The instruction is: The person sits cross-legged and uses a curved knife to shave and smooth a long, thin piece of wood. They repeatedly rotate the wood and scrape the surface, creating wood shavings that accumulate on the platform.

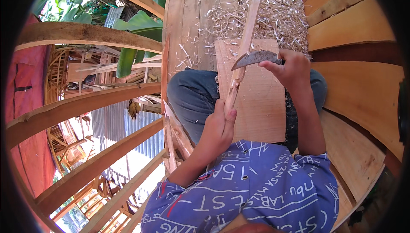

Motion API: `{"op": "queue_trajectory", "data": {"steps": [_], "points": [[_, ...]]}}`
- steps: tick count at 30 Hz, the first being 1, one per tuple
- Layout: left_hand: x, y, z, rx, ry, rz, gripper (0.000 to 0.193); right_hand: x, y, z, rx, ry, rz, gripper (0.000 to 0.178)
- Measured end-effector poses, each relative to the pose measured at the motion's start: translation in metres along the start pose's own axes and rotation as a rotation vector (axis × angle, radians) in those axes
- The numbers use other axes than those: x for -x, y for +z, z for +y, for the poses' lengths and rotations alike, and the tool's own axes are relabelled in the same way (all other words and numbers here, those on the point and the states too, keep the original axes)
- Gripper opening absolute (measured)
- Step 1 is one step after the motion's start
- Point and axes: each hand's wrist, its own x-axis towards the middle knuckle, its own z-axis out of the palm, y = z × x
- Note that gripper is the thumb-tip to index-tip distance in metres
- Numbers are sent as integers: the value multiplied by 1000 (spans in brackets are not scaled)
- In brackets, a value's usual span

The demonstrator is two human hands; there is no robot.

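Note:
My right hand (294,68) is closed round the handle of a knife with a curved, dark, worn blade (255,58). The blade lies across a long, pale wooden stick (249,26), and its tip points to the left. My left hand (222,124) grips the near end of that stick, which slants up and away from me. Fresh cut marks show on the stick just below the blade. Under the stick, a flat wooden board (260,105) rests across my crossed legs (192,100). The knife's handle is mostly hidden in my right fist.
Curled wood shavings (282,15) cover much of the plank floor (179,23) ahead. Curved wooden rails (94,96) run along my left side, with loose wood strips (171,139) beside my left leg. Wide wooden panels (354,83) stand close on my right.

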Motion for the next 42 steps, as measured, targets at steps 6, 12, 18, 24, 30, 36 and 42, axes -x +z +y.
{"op": "queue_trajectory", "data": {"steps": [6,12,18,24,30,36,42], "points": [[-2,-3,-3,24,-60,-23,21,-25,9,11,68,80,43,83],[-8,-3,-12,25,-54,24,21,-58,16,6,36,181,-37,81],[-13,-6,-23,64,-25,55,21,-75,26,6,32,235,-156,82],[-18,-6,-31,52,-2,96,22,-83,44,5,52,226,-115,84],[-23,-9,-28,105,-5,89,22,-107,47,22,26,248,-83,86],[-29,-11,-25,171,-78,57,23,-110,48,26,3,303,-91,85],[-23,-14,-27,218,-170,27,23,-70,37,9,-67,213,-135,78]]}}
